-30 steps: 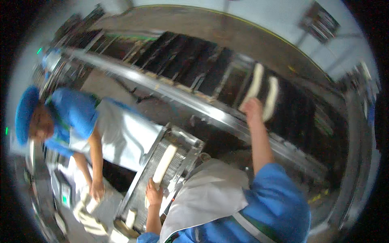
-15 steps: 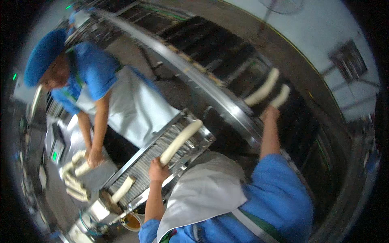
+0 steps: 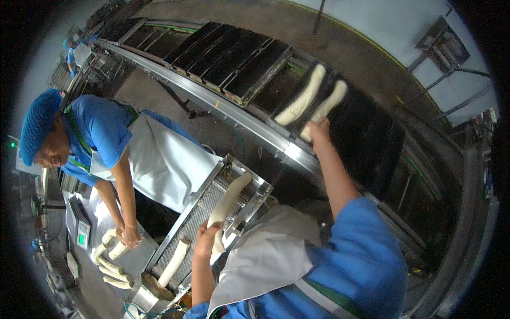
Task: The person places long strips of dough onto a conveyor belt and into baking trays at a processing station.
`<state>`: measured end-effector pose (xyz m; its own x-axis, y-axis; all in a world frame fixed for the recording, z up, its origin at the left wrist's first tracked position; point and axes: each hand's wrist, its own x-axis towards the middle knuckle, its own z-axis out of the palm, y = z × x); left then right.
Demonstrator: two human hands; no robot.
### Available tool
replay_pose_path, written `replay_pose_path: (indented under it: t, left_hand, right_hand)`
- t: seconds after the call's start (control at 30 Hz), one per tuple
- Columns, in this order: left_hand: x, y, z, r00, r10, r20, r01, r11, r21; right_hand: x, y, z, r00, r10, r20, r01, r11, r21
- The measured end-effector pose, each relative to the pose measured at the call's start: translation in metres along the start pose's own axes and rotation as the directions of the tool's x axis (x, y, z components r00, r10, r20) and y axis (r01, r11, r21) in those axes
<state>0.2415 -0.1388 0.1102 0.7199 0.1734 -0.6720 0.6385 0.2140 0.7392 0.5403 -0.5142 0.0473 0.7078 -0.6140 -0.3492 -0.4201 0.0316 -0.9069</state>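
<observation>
My left hand (image 3: 206, 240) is closed round the near end of a long pale dough roll (image 3: 229, 198), which lies over the metal mesh conveyor (image 3: 204, 204). A second dough roll (image 3: 174, 264) rests at the near left end of that conveyor. To the right, my right hand (image 3: 319, 133) grips the near end of another dough roll (image 3: 330, 102), which lies along a black baking pan. Just left of it, one more dough roll (image 3: 302, 100) lies in a pan, apart from my fingers.
Black pans (image 3: 228, 58) line a rail conveyor (image 3: 234, 109) running from far left to right. At the left, a co-worker (image 3: 106, 138) handles dough over a metal table (image 3: 95, 204) holding several short dough pieces (image 3: 114, 271) and a scale (image 3: 81, 228). Another person (image 3: 71, 58) stands far off.
My right hand has brought its dough roll down into the pan, alongside the other roll. The roll on the mesh conveyor shows more of its length. The whole view has shifted.
</observation>
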Motion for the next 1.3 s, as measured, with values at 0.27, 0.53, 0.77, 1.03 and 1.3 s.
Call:
replay_pose_path:
  t: [0.27,0.53,0.77,1.03,1.3]
  left_hand:
    - [-0.063,-0.004,0.002,0.963,0.182,-0.198,-0.258,0.837,-0.483]
    - [-0.143,-0.028,-0.032,0.914,0.272,-0.300,-0.404,0.681,-0.611]
    - [-0.167,-0.055,-0.078,0.854,0.302,-0.424,-0.519,0.556,-0.649]
    - [-0.181,-0.041,-0.088,0.860,0.329,-0.389,-0.510,0.554,-0.658]
    - [-0.147,0.019,-0.061,0.918,0.364,-0.158,-0.382,0.700,-0.603]
  right_hand:
    - [0.029,-0.005,0.018,0.878,-0.117,0.463,-0.091,0.911,0.402]
    - [-0.211,-0.097,-0.016,-0.012,-0.112,0.994,-0.148,0.983,0.109]
    - [-0.488,-0.077,0.195,-0.765,0.208,0.609,-0.041,0.929,-0.368]
    - [-0.423,0.114,0.201,-0.571,0.286,0.769,0.820,0.149,0.553]
    - [-0.327,0.121,0.153,-0.179,0.348,0.920,0.963,0.252,0.092]
